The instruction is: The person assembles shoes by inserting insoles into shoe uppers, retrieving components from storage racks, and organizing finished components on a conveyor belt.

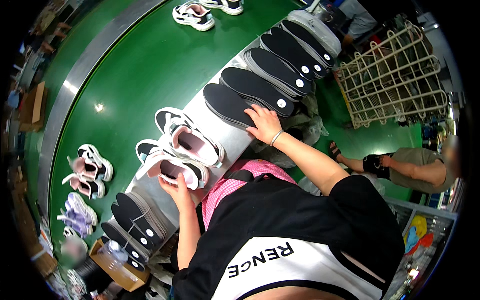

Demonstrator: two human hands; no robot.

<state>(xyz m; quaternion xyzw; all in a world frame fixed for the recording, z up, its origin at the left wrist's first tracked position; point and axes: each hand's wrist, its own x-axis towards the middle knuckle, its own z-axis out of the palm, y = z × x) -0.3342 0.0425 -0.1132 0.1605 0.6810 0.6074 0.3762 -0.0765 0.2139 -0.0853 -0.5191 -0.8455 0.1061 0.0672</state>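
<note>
White shoes [194, 143] with pink linings stand side by side on the metal worktop [233, 146], about midway along it, with their heels toward its near edge and their toes toward its far edge. In the head view, the person's left hand [178, 192] pinches the collar of the left one of the pair [169, 169], with the thumb at the opening and the fingers against the side. The right hand [266, 125] lies on the heel end of the nearest insole stack [226, 104], fingers a little spread; whether it pinches the top insole cannot be told.

Beyond that stack, more black insole stacks [256, 89] line the worktop toward its far right end, several with a round white sticker at the heel. A clear plastic bag [320, 32] sits at that end. Two further insole bundles [140, 216] lie at the worktop's left end, just beside an open cardboard box [129, 278].

Along the worktop's far edge runs a green belt [117, 132]. It carries white-and-black shoes [192, 16] near the top, and pink-lined shoes [93, 169] and lavender shoes [79, 214] past the worktop's left end. Off the near edge stand a wire rack [392, 77] and another person [416, 167].
</note>
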